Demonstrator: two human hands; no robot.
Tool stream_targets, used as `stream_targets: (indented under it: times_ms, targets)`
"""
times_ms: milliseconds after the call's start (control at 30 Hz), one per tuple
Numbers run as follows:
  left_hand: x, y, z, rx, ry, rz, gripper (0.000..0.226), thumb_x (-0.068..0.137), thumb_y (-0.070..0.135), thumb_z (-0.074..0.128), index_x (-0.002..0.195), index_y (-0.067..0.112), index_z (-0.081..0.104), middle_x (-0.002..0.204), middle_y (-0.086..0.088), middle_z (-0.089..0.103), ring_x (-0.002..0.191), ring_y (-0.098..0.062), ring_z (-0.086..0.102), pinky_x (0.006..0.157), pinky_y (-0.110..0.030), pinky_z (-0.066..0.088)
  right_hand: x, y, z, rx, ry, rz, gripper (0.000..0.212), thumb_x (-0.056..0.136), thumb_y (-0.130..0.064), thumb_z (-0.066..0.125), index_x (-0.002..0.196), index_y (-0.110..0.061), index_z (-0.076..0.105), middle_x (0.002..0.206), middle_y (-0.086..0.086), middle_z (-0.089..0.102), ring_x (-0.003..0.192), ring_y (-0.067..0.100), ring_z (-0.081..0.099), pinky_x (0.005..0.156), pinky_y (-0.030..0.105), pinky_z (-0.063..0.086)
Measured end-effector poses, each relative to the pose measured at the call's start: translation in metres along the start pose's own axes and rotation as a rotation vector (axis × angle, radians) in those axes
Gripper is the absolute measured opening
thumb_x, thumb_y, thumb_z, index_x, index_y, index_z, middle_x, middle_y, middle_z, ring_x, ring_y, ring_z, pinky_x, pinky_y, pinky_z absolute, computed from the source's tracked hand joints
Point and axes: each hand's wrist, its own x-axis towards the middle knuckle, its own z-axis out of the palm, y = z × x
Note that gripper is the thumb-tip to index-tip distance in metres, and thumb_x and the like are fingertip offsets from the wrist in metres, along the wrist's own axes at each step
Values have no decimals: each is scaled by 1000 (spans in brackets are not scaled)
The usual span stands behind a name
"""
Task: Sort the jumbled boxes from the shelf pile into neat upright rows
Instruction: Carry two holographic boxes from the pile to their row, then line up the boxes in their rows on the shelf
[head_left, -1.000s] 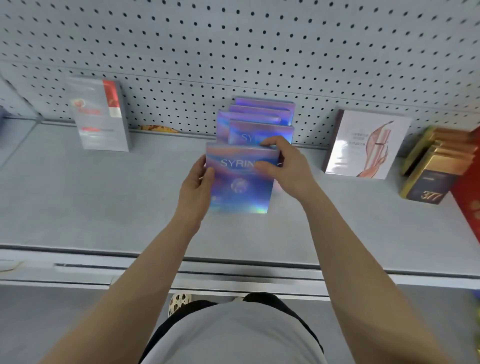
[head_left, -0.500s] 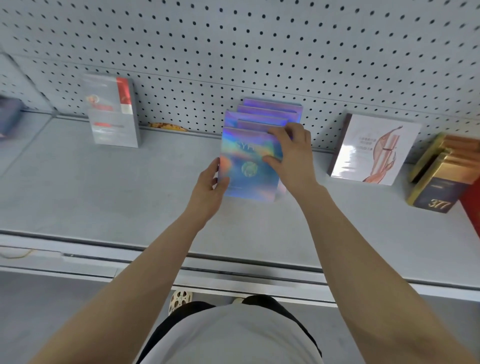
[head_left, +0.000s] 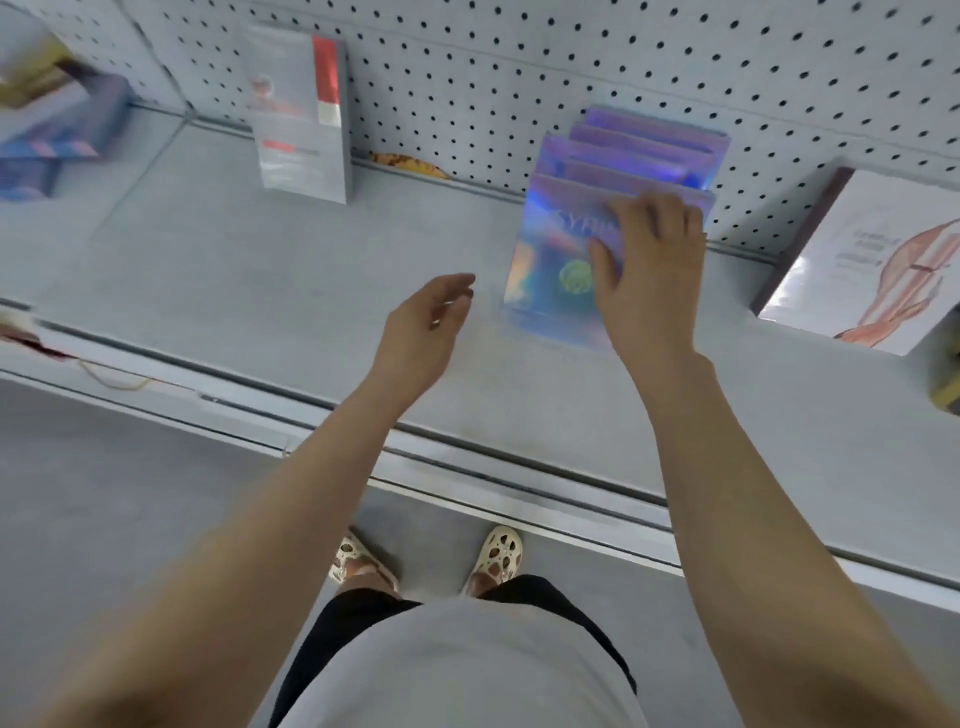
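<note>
In the head view, a row of shiny purple boxes stands upright on the grey shelf, its rear box against the pegboard. The right hand grips the front box, fingers curled over its top edge and the thumb pressed on its face near the green emblem. The left hand, at about nine o'clock from that box and apart from it, hangs loosely spread and holds nothing. A silver box with a red stripe stands at ten o'clock from the row, a white box leans at three o'clock, and some blurred blue boxes lie jumbled at far left. The purple boxes look thin, light and stiff, and their glossy foil faces are likely slippery, so a flat press on the face could slide. A better hold, by this judgement, is a pinch across the top edge or on the two side edges, while the free hand steadies the row so the boxes do not topple forward
</note>
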Motion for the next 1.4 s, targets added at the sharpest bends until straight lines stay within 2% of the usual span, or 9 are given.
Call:
stream_targets:
  times_ms: [100,300,467,600,767,900,967,1167,1400]
  targets:
    - [-14,-16,-30,3,55,-10,26,98,19,53,121,25,64,108,5,71,101,-9,66,98,-30,49,-16,-32,14,98,-112,3,27,89,-20,58,113,-10,65,107,15,62,96,38,55,84,41,40]
    - [-58,-58,-119,-56,209,-48,25,99,22,48,118,25,65,104,9,71,100,-5,64,96,-33,50,-59,-127,53,246,-315,-24,27,94,-24,56,115,-10,65,109,12,65,99,34,60,88,43,47]
    - [-106,-115,-226,-61,352,-98,24,100,22,47,116,26,65,104,7,71,99,-4,65,94,-34,51,-97,-249,83,345,-454,-77,27,99,-24,53,121,-12,64,116,7,64,106,26,57,91,33,42]
    - [-147,-172,-320,-48,457,-153,26,97,29,47,115,28,65,104,7,71,101,-10,65,94,-40,51,-126,-357,115,412,-536,-177,28,100,-25,53,122,-12,63,116,7,64,106,26,57,89,35,45]
    - [-195,-227,-423,-46,590,-257,24,96,32,46,112,36,64,101,15,70,100,-5,65,93,-33,52,-147,-483,158,481,-644,-315,24,99,-25,53,119,-16,62,109,4,64,101,23,54,79,26,36]
    - [-220,-261,-489,-44,667,-343,21,99,27,48,110,37,63,98,19,69,99,-1,65,90,-24,50,-148,-563,184,511,-694,-400,26,98,-25,53,120,-14,62,109,4,63,100,24,55,83,38,47]
    - [-224,-277,-519,-45,706,-367,20,99,25,48,108,37,63,96,19,69,98,-3,65,89,-23,50,-144,-599,199,504,-714,-436,27,99,-26,53,122,-13,62,112,5,63,103,24,55,86,37,46]
    - [-210,-328,-610,-11,763,-450,21,99,28,47,107,40,62,98,17,69,95,-11,66,85,-27,50,-125,-701,262,499,-755,-514,28,100,-28,52,123,-13,62,115,6,64,106,24,55,88,34,41]
    - [-157,-374,-740,26,795,-515,22,99,23,50,114,28,65,103,8,71,98,-9,66,84,-20,46,-77,-827,358,513,-836,-552,29,101,-30,48,122,-15,62,116,5,62,106,26,53,90,33,37]
